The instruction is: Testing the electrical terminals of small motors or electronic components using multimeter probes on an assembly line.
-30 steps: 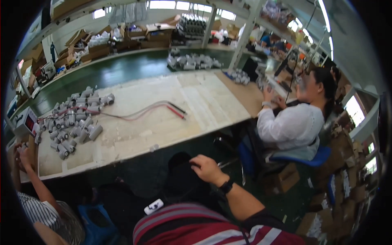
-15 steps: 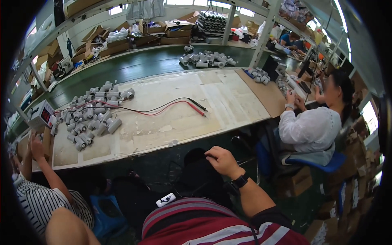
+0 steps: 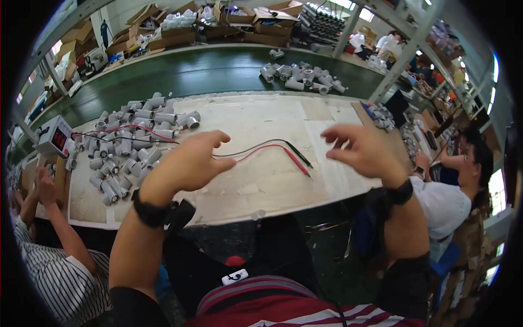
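Note:
My left hand [image 3: 190, 161] hovers over the worktable [image 3: 256, 191], its thumb and fingers apart and nothing in them. It hides part of a red test lead and a black test lead, whose thin wires run out past its fingertips. The red probe [image 3: 297, 164] and the black probe [image 3: 299, 153] lie side by side on the tabletop between my hands. Raised to the right of the probe tips, my right hand [image 3: 362, 152] is empty, with fingers curved and spread. Left of my left hand spreads a pile of grey cylindrical parts [image 3: 125, 146].
A small meter box [image 3: 53, 137] with a red display stands at the table's left end. More grey parts [image 3: 308, 76] lie on the green conveyor belt [image 3: 190, 76] beyond. Co-workers sit close on both sides: a striped shirt [image 3: 62, 272] left, a white sleeve [image 3: 436, 201] right.
My left arm has come into view and reaches over the table. My right hand has risen from my lap to above the tabletop. The whole view has shifted slightly.

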Action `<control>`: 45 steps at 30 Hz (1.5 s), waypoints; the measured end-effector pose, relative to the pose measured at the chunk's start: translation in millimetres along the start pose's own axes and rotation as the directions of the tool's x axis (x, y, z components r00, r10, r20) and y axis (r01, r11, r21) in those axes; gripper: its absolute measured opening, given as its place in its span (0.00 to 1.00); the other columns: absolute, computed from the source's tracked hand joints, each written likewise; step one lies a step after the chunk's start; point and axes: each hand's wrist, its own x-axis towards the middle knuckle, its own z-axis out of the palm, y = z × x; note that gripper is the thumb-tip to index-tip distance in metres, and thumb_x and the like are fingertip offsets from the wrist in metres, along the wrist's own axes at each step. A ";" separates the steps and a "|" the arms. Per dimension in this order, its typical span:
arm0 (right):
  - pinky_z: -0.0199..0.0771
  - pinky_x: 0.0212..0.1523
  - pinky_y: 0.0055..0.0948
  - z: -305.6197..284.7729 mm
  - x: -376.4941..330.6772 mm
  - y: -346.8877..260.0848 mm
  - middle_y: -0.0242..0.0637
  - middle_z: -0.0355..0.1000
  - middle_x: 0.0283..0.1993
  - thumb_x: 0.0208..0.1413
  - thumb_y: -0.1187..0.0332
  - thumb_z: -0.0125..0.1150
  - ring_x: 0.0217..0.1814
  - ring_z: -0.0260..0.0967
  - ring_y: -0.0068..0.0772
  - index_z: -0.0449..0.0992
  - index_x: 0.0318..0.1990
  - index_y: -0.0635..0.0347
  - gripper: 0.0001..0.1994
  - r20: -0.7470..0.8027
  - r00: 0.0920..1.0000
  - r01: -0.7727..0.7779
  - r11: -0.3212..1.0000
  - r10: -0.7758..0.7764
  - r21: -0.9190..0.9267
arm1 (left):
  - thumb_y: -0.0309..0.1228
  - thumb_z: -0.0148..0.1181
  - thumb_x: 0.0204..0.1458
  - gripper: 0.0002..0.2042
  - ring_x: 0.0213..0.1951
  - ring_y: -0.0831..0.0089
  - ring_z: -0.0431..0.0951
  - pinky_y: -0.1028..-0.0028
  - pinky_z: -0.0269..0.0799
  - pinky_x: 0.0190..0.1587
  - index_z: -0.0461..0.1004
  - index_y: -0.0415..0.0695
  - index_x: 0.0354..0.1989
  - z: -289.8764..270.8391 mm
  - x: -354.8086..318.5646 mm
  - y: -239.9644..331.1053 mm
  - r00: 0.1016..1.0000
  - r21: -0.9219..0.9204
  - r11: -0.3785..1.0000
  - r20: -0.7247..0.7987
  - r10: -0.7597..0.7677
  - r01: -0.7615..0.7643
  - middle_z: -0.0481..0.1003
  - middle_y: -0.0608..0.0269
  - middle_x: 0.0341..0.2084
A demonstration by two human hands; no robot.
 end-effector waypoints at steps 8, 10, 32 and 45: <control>0.73 0.60 0.38 6.8 206.1 87.2 0.47 0.73 0.59 0.51 0.66 0.74 0.60 0.71 0.47 0.73 0.63 0.57 0.30 0.025 0.999 -0.027 0.950 0.037 -0.311 | 0.51 0.66 0.56 0.43 0.72 0.40 0.57 0.50 0.59 0.71 0.57 0.38 0.74 38.4 161.4 -91.7 0.958 0.336 0.921 0.132 -0.253 0.197 0.56 0.37 0.72; 0.71 0.65 0.40 7.5 237.0 105.4 0.50 0.71 0.62 0.50 0.65 0.75 0.64 0.69 0.51 0.71 0.66 0.56 0.33 0.053 0.997 -0.027 0.942 0.048 -0.335 | 0.53 0.64 0.57 0.44 0.74 0.40 0.51 0.48 0.53 0.72 0.55 0.39 0.75 49.1 184.3 -105.2 0.945 0.326 0.912 0.124 -0.301 0.248 0.51 0.38 0.74; 0.67 0.69 0.45 66.4 481.6 133.9 0.44 0.69 0.60 0.39 0.67 0.74 0.69 0.62 0.53 0.72 0.66 0.36 0.39 0.314 0.941 0.237 0.910 -0.127 -0.342 | 0.64 0.60 0.52 0.50 0.79 0.44 0.37 0.42 0.28 0.76 0.54 0.44 0.77 85.2 201.9 -117.2 0.943 0.344 0.879 -0.172 -0.286 0.330 0.42 0.47 0.79; 0.68 0.53 0.43 23.2 324.1 69.4 0.37 0.71 0.51 0.36 0.67 0.76 0.60 0.66 0.45 0.76 0.60 0.41 0.36 0.592 0.742 0.490 0.857 -0.314 -0.159 | 0.47 0.58 0.60 0.35 0.78 0.47 0.46 0.43 0.33 0.76 0.60 0.45 0.74 93.5 199.5 -130.1 0.933 0.288 0.901 -0.257 -0.253 0.324 0.51 0.49 0.77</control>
